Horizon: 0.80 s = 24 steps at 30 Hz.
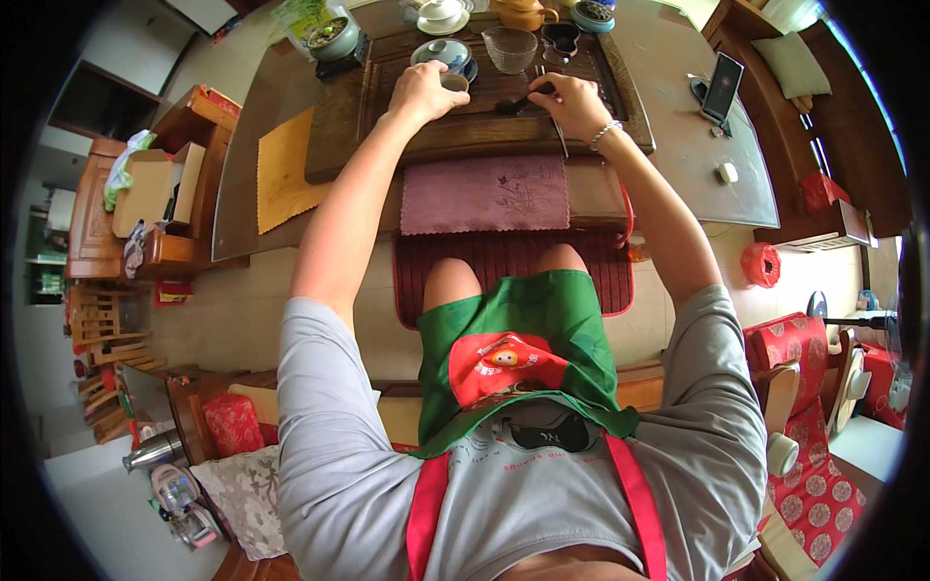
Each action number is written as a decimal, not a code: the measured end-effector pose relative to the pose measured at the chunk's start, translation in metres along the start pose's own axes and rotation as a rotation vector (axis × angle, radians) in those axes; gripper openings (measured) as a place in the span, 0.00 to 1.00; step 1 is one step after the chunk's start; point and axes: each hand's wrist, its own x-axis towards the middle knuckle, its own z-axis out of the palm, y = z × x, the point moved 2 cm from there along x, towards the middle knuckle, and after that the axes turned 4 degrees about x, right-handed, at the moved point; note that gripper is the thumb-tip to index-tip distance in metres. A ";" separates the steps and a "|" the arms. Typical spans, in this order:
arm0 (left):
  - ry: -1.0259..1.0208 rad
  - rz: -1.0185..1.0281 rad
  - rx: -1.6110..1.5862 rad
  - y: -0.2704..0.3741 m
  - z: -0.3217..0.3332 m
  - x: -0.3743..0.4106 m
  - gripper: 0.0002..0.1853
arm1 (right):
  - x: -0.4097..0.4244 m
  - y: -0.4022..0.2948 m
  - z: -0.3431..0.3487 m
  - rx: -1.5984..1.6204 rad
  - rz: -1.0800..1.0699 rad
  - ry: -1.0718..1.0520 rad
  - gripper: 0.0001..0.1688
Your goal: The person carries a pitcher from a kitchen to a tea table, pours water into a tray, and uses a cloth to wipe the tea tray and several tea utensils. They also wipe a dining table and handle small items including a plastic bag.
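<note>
My left hand [423, 93] is closed around a small tea cup [455, 83], tilted with its opening partly towards me, above a dark wooden tea tray [479, 133]. Just behind it sits a blue-and-white lidded bowl [440, 51] on a saucer. In my right hand [575, 105] is a dark-handled tea brush [511, 107], its black head low over the tray, apart from the cup. A thin pale tool [561, 139], perhaps tongs, runs beneath that hand, mostly hidden. Beyond, a clear glass pitcher [510, 51] stands between the hands.
At the tray's back are a white lidded bowl [441, 14], an orange teapot [522, 13] and a dark dish [561, 39]. A potted plant [334, 38] stands left. A purple cloth [479, 196] hangs at the front edge. A phone on a stand [722, 86] is right.
</note>
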 end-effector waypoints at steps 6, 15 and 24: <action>0.015 0.075 -0.028 0.040 0.040 0.018 0.34 | -0.020 0.016 -0.060 0.140 0.016 0.211 0.13; 0.162 0.093 -0.063 0.049 0.078 0.031 0.32 | 0.051 0.139 -0.106 -0.108 0.148 0.465 0.19; 0.311 0.136 -0.098 0.052 0.079 0.011 0.34 | 0.070 0.163 -0.074 -0.265 0.189 0.378 0.18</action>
